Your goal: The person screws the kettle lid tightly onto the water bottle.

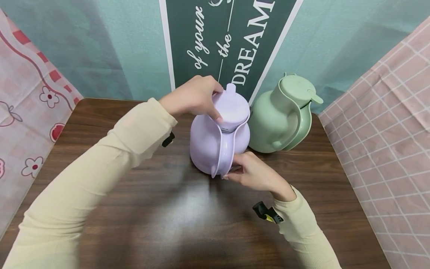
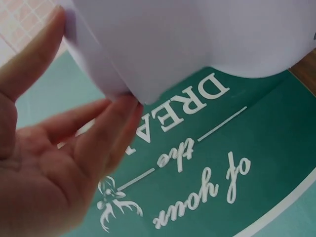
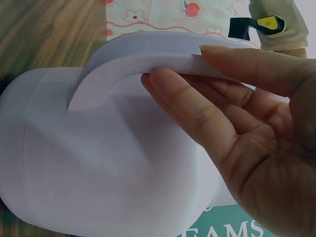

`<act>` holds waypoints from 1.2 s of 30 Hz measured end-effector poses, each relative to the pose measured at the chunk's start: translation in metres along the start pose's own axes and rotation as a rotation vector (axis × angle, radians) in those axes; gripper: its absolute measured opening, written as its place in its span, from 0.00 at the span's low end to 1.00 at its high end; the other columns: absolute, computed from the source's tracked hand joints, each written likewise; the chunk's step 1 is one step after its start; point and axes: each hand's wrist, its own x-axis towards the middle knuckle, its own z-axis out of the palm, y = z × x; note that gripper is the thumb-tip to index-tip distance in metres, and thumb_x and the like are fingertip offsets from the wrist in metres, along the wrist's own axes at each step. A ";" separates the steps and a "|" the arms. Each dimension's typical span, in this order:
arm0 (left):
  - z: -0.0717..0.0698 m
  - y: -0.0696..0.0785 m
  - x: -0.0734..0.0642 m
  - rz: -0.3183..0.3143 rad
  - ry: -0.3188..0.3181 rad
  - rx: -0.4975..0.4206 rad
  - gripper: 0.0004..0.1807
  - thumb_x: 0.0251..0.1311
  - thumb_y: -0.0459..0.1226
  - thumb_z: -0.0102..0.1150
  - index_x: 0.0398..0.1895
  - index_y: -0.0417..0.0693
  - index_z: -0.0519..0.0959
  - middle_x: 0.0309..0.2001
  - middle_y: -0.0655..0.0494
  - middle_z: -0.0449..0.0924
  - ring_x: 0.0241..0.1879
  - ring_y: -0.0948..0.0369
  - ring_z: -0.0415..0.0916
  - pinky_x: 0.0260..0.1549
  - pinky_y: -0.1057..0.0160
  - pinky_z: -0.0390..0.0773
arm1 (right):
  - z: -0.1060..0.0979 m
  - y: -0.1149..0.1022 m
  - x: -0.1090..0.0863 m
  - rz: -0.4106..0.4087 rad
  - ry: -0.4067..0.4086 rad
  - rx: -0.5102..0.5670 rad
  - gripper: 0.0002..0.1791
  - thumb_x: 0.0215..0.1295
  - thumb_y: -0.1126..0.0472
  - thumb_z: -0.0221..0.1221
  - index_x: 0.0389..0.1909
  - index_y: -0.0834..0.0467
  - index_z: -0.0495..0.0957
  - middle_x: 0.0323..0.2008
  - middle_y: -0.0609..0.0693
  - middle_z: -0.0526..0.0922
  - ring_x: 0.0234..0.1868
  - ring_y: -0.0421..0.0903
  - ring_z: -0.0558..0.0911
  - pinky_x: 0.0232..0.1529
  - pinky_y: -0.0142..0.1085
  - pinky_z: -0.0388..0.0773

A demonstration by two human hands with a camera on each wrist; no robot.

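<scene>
A lavender insulated jug [image 1: 204,145] stands upright on the table, its handle [image 1: 227,151] facing the person. From the left, the left hand [image 1: 197,94] grips the round lid [image 1: 233,108], thumb at the near side and fingers behind. The left wrist view shows those fingertips [image 2: 121,106] against the lavender rim. Lower down, the right hand [image 1: 253,172] pinches the handle near its bottom end. In the right wrist view, the right thumb lies on the handle's outer side and the fingers [image 3: 192,106] are bent under it.
Close behind on the right stands a green jug [image 1: 268,121] of the same kind, its lid on. A dark green lettered banner [image 1: 215,41] hangs at the back. Patterned cloths line both sides of the brown wooden table [image 1: 161,220].
</scene>
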 end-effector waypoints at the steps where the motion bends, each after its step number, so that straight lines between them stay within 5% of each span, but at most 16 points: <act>1: -0.001 -0.001 0.001 0.012 -0.016 0.000 0.35 0.42 0.41 0.72 0.56 0.41 0.71 0.48 0.49 0.74 0.45 0.56 0.67 0.46 0.61 0.67 | 0.000 0.000 0.000 0.001 -0.002 0.000 0.08 0.51 0.70 0.63 0.33 0.60 0.78 0.29 0.45 0.82 0.33 0.36 0.79 0.37 0.32 0.76; 6: -0.004 -0.004 0.002 0.030 -0.068 -0.004 0.37 0.43 0.40 0.71 0.60 0.43 0.68 0.51 0.50 0.72 0.48 0.56 0.66 0.48 0.61 0.65 | 0.000 0.000 0.000 0.007 -0.004 0.001 0.08 0.51 0.70 0.63 0.33 0.60 0.78 0.29 0.45 0.83 0.33 0.36 0.79 0.37 0.32 0.76; 11: 0.001 0.000 -0.001 -0.016 -0.026 -0.008 0.46 0.43 0.47 0.70 0.64 0.38 0.61 0.60 0.47 0.66 0.57 0.54 0.63 0.53 0.59 0.64 | 0.001 -0.001 0.000 0.007 -0.002 -0.001 0.08 0.51 0.70 0.63 0.33 0.60 0.78 0.29 0.45 0.83 0.32 0.36 0.79 0.36 0.32 0.76; 18: 0.010 0.012 -0.005 -0.054 0.064 0.054 0.39 0.38 0.54 0.71 0.48 0.36 0.71 0.44 0.49 0.72 0.44 0.54 0.67 0.43 0.60 0.68 | 0.001 0.000 -0.001 0.009 0.003 -0.006 0.08 0.50 0.70 0.63 0.33 0.60 0.78 0.29 0.45 0.83 0.32 0.36 0.79 0.36 0.32 0.76; 24: 0.012 0.013 -0.003 -0.061 0.079 0.083 0.31 0.39 0.52 0.71 0.40 0.38 0.74 0.39 0.50 0.71 0.40 0.55 0.66 0.40 0.60 0.68 | 0.002 0.001 -0.001 0.006 0.003 0.011 0.08 0.50 0.70 0.63 0.33 0.60 0.78 0.29 0.47 0.83 0.32 0.36 0.79 0.36 0.32 0.76; 29: 0.009 0.010 -0.002 -0.045 0.057 0.053 0.30 0.41 0.48 0.72 0.42 0.38 0.74 0.41 0.49 0.72 0.41 0.55 0.66 0.41 0.61 0.67 | 0.002 0.001 0.000 0.000 0.001 0.013 0.08 0.50 0.70 0.63 0.33 0.60 0.78 0.29 0.47 0.83 0.32 0.36 0.79 0.36 0.31 0.76; 36: 0.002 0.004 0.000 0.003 -0.027 0.009 0.36 0.44 0.41 0.70 0.58 0.40 0.68 0.54 0.48 0.70 0.49 0.56 0.66 0.48 0.60 0.66 | 0.001 0.001 0.000 -0.009 0.005 0.013 0.08 0.50 0.71 0.63 0.33 0.61 0.78 0.29 0.46 0.83 0.33 0.37 0.80 0.37 0.31 0.76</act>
